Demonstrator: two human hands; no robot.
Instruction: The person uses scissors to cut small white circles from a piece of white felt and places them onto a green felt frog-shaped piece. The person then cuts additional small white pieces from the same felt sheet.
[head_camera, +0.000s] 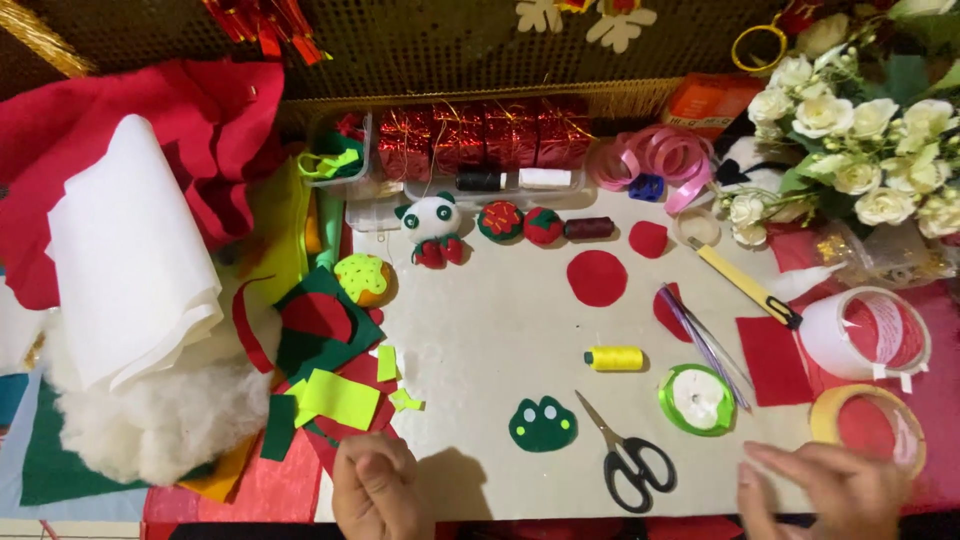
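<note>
From the head camera I see my left hand (375, 485) curled into a loose fist at the table's near edge, gripping nothing I can make out, just below the felt scraps (325, 385). My right hand (825, 490) lies open, fingers spread flat, just beside the tape roll (868, 425). Between my hands lie black-handled scissors (628, 455) and a green felt paw (542, 424).

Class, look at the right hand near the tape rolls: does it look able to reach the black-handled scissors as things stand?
Probably yes. The right hand lies open on the table edge, and the scissors lie just to its left with only bare table between them. Nothing covers the handles.
</note>
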